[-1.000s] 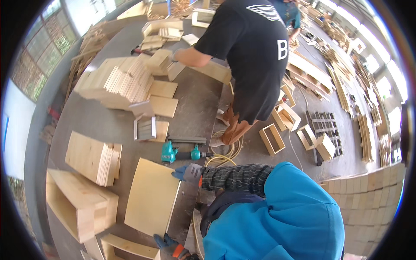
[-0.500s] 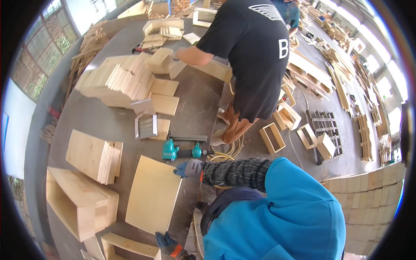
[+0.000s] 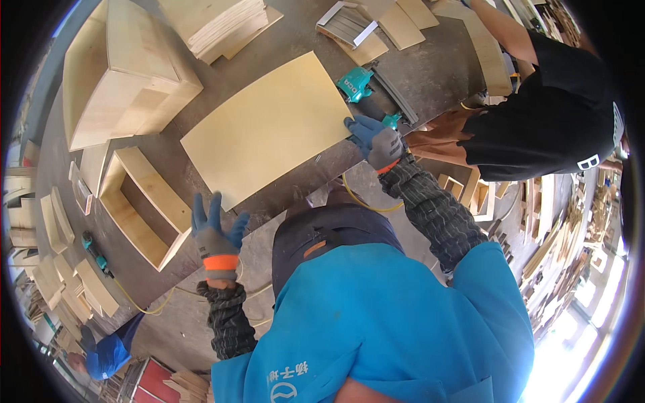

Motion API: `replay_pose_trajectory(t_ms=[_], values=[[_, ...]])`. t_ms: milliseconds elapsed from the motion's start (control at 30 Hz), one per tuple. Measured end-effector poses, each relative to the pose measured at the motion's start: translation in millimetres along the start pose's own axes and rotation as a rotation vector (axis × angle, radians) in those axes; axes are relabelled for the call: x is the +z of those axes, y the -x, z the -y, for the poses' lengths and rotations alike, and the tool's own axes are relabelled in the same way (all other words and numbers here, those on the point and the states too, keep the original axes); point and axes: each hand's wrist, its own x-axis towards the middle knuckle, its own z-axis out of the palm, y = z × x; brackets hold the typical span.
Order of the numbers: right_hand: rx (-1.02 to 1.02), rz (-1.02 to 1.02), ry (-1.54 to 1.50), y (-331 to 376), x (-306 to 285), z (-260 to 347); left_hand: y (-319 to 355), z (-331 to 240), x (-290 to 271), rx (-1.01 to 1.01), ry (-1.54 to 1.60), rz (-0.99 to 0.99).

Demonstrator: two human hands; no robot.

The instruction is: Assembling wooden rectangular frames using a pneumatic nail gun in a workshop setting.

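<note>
A pale rectangular wooden panel [image 3: 265, 124] lies flat on the dark worktable in front of me. My right hand [image 3: 377, 140], in a grey and blue glove, is at the panel's right corner with its fingers stretched out and touching the edge. My left hand [image 3: 218, 232], gloved the same way, is spread open just off the panel's near left corner and holds nothing. Beyond the right corner lies a teal nail gun [image 3: 356, 84] with a dark magazine. An open wooden box frame [image 3: 151, 201] sits left of my left hand.
Large wooden boxes [image 3: 138, 74] stand at the far left, beside stacked panels [image 3: 222, 27]. A co-worker in a black shirt [image 3: 557, 114] is at the table's right. Another person in blue [image 3: 107, 356] is at lower left, near a second teal tool [image 3: 97, 252] with a yellow hose.
My view has swung toward the left, bringing the box frame and second worker into sight. My left hand has come off the panel's corner and spread its fingers. My right hand stays at the panel's edge.
</note>
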Motion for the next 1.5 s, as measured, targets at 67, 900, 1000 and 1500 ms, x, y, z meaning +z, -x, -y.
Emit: replay_pose_trajectory(t_ms=[67, 900, 1000, 1500], values=[[-0.020, -0.011, 0.031, -5, -1, 3, -17, -30, 10, 0.170, -0.155, -0.115], [0.655, 0.234, 0.314, -42, 23, -99, -83, -86, 111, 0.453, -0.136, -0.260], [0.676, 0.254, 0.102, -44, 4, -111, -83, -85, 111, 0.460, -0.110, -0.281], [0.850, 0.372, -0.602, 19, -140, 66, -81, -85, 112, 0.442, -0.103, -0.280]])
